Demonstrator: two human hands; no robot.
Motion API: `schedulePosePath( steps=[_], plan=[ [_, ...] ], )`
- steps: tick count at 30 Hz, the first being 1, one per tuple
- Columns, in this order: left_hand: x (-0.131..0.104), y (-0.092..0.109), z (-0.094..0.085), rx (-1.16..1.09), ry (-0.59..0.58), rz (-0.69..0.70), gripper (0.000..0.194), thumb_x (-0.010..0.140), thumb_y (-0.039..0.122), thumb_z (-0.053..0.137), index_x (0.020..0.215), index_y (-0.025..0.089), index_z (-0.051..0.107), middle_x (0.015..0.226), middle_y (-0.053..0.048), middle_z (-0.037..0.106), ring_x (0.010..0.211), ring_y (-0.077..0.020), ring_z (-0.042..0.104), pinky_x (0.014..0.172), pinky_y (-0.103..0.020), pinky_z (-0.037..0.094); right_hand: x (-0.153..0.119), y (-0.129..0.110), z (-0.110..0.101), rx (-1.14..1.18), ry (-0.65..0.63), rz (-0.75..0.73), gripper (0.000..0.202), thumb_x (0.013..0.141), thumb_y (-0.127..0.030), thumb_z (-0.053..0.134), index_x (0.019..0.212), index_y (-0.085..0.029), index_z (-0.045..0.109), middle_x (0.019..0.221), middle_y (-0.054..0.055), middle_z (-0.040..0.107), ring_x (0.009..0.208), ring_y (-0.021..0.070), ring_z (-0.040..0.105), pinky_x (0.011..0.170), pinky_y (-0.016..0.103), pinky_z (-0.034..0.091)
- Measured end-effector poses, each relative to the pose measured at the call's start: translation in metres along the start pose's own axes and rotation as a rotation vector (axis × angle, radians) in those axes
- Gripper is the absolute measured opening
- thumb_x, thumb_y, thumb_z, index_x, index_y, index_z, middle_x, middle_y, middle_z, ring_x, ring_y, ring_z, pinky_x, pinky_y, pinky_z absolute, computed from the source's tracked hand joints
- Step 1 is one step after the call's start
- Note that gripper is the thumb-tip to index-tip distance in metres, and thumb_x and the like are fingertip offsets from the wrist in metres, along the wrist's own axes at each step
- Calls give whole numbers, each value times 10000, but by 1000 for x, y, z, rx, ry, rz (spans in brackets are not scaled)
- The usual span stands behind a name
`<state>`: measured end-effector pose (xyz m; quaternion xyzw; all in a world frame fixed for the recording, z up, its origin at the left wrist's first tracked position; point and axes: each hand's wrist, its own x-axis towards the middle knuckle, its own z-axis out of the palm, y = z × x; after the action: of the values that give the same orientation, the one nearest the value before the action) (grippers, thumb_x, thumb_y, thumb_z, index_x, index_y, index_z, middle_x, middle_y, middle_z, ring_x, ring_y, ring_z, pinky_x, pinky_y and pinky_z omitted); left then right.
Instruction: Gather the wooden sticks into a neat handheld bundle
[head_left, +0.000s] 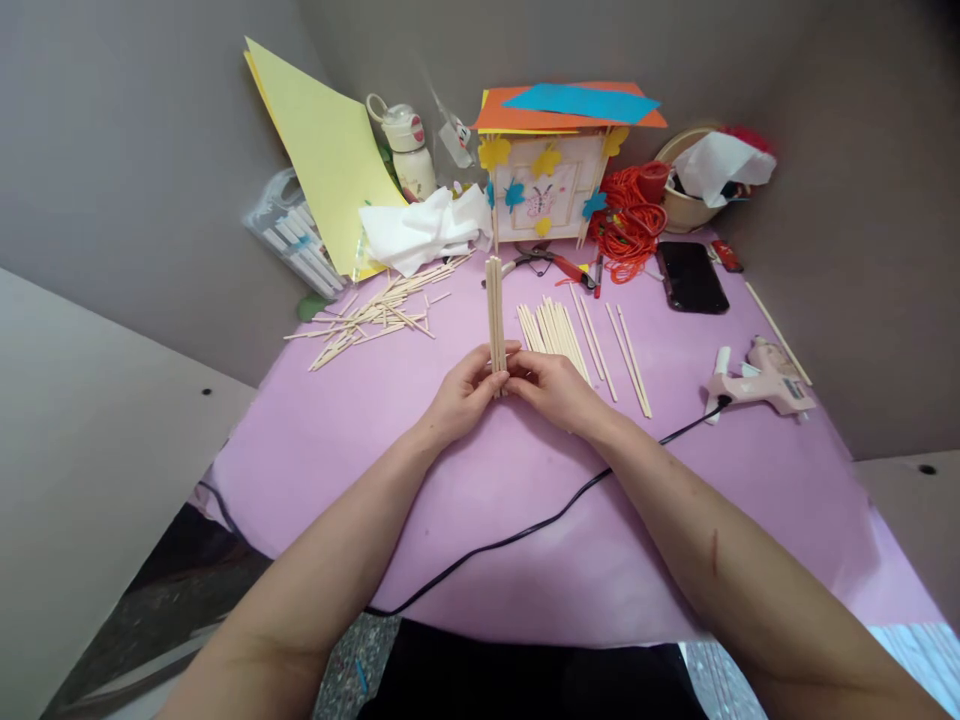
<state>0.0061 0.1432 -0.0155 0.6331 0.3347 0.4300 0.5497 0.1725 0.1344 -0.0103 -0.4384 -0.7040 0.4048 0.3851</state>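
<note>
Between my two hands stands an upright bundle of thin wooden sticks, its lower end near the table. My left hand is closed around the lower part from the left, thumb in front. From the right, the fingers of my right hand pinch the same lower end. Just behind my right hand lies a row of loose wooden sticks, with a few more sticks set apart to its right. A messy heap of sticks lies to the left.
A pink hot glue gun rests at the right; its black cord crosses the purple tabletop under my right forearm. Behind are a phone, red cord, pliers, a decorated paper house, tissues and a bottle.
</note>
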Motion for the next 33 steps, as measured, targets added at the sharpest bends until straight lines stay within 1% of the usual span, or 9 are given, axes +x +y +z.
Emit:
schedulePosePath(
  steps=[5, 9, 13, 16, 18, 21, 26, 29, 33],
  plan=[
    [-1, 7, 1, -12, 22, 40, 291, 800, 254, 692, 1089, 223, 691, 1328, -89, 566, 1277, -287, 491, 1076, -434, 416, -1, -3, 2, -20, 36, -2, 147, 827, -150, 569, 853, -173, 712, 808, 11, 700, 718, 124, 615, 694, 248, 463],
    [1, 6, -1, -48, -25, -2, 269, 810, 253, 682, 1076, 228, 696, 1340, -86, 570, 1218, -283, 550, 1059, -436, 434, -1, 1, 3, -19, 4, 10, 153, 824, -146, 575, 855, -171, 722, 831, 17, 698, 760, 137, 623, 731, 263, 474],
    [2, 3, -4, 73, -95, 53, 298, 859, 260, 618, 1150, 233, 679, 1325, -69, 596, 1244, -268, 534, 1101, -446, 383, 0, 4, 5, -51, -6, -32, 180, 841, -153, 560, 894, -175, 730, 895, 33, 696, 824, 150, 622, 768, 278, 468],
    [1, 8, -5, 128, -107, 70, 298, 863, 267, 616, 1150, 232, 684, 1314, -64, 608, 1264, -262, 519, 1118, -441, 360, 0, 4, 5, -78, 2, -69, 171, 845, -162, 557, 858, -175, 727, 913, 37, 692, 848, 151, 619, 768, 273, 455],
    [-1, 15, -4, 106, -73, 68, 331, 855, 274, 632, 1181, 229, 664, 1302, -70, 618, 1246, -257, 538, 1097, -430, 389, 0, 3, 5, -94, -9, -66, 165, 850, -185, 560, 795, -170, 715, 849, 25, 680, 788, 137, 607, 720, 252, 439],
    [-4, 25, 0, 33, 27, 88, 387, 845, 270, 654, 1228, 225, 622, 1236, -75, 659, 1179, -246, 594, 1028, -415, 463, 0, -1, 4, -108, -25, -34, 153, 842, -210, 579, 753, -167, 696, 760, 3, 654, 693, 116, 577, 657, 233, 406],
    [-8, 27, 8, 8, 215, 128, 226, 830, 240, 671, 1049, 186, 689, 994, -52, 740, 967, -223, 695, 908, -390, 548, 0, -3, 5, -93, -37, -27, 115, 813, -162, 584, 772, -170, 691, 788, -1, 662, 741, 127, 598, 681, 234, 408],
    [-10, 24, 9, 41, 247, 140, 183, 821, 256, 683, 986, 180, 707, 974, -53, 742, 932, -220, 704, 867, -370, 567, -1, -3, 7, -71, -21, -38, 110, 805, -139, 586, 783, -174, 688, 794, -5, 667, 750, 129, 608, 690, 234, 416],
    [-12, 24, 8, 66, 263, 181, 206, 826, 282, 681, 1004, 181, 697, 988, -55, 740, 924, -204, 707, 878, -353, 568, -2, -3, 9, -35, -21, -70, 137, 827, -143, 577, 868, -184, 700, 861, 6, 681, 794, 138, 619, 730, 246, 435]
  ],
)
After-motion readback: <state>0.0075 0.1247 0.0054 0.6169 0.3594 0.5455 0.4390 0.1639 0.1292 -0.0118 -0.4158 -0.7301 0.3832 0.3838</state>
